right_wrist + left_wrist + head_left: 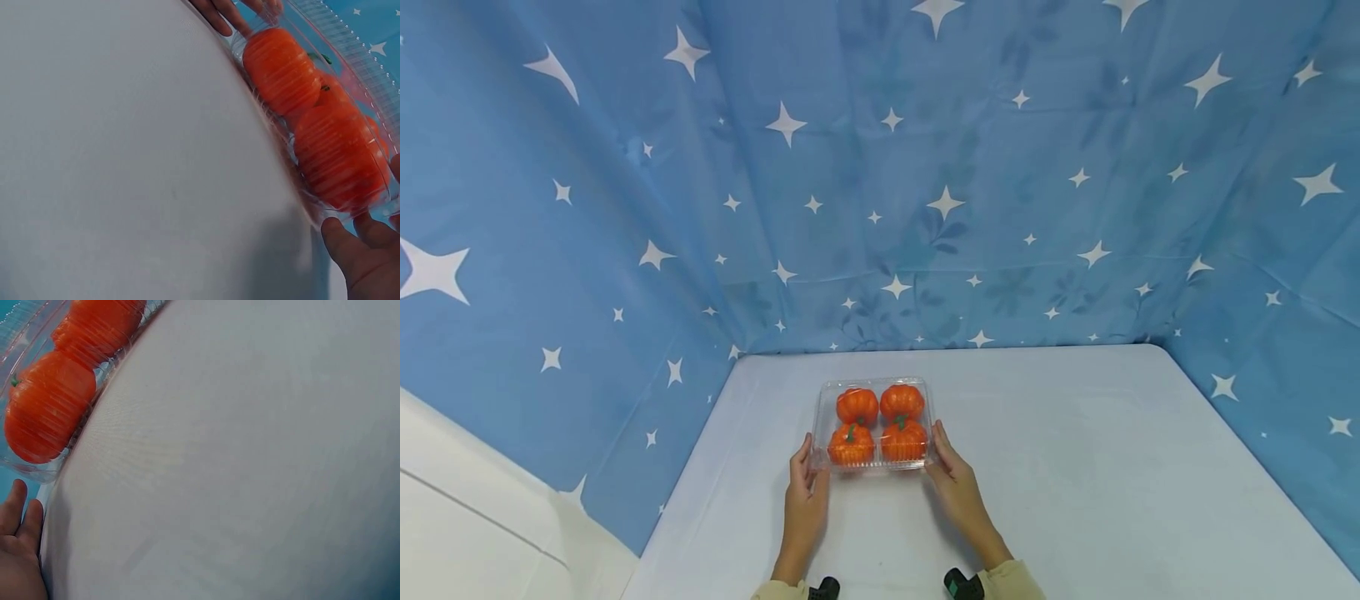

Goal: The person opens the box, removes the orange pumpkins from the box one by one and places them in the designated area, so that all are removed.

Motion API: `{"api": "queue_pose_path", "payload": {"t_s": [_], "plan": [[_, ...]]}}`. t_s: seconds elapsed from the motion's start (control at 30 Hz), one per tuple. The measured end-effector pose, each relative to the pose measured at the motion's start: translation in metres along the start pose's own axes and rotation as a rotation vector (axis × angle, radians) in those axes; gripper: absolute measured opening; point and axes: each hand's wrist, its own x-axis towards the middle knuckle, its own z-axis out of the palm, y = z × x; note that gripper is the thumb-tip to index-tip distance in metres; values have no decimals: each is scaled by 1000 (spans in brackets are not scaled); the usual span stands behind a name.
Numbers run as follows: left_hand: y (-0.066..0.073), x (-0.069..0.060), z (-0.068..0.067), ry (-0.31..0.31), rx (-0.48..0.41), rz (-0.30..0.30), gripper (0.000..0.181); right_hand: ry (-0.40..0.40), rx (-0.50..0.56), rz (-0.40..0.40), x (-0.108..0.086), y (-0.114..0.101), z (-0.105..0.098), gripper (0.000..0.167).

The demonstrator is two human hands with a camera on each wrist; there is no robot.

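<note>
A clear plastic clamshell box (817, 425) with ridged sides lies near the middle of the white table. Several small orange toy pumpkins (857, 406) with green stems fill it in two rows. At the box's near left corner, my left hand (806, 508) holds its side, fingers along the wall and thumb at the front. My right hand (961, 496) grips the near right corner in the same way. In the right wrist view, the right thumb and fingers (369, 250) meet the corner; part of that hand lies outside the frame. The lid appears closed.
The white table (1075, 467) spreads around the box, widest to the right. Blue curtains (1000, 167) with white stars enclose its back and sides. A white panel (475, 500) stands at the lower left. Dark wrist devices (962, 583) sit by both sleeves.
</note>
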Motion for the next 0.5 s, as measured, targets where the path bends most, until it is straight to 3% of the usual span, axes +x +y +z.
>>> {"api": "queue_pose_path", "payload": {"t_s": [0.23,0.5], "plan": [[-2,0,0,7,0,9,55,-29,-50,-41,1,0,-4,55],[2,-1,3,23,5,-14,55,3,-76,-89,1,5,-3,54]]}}
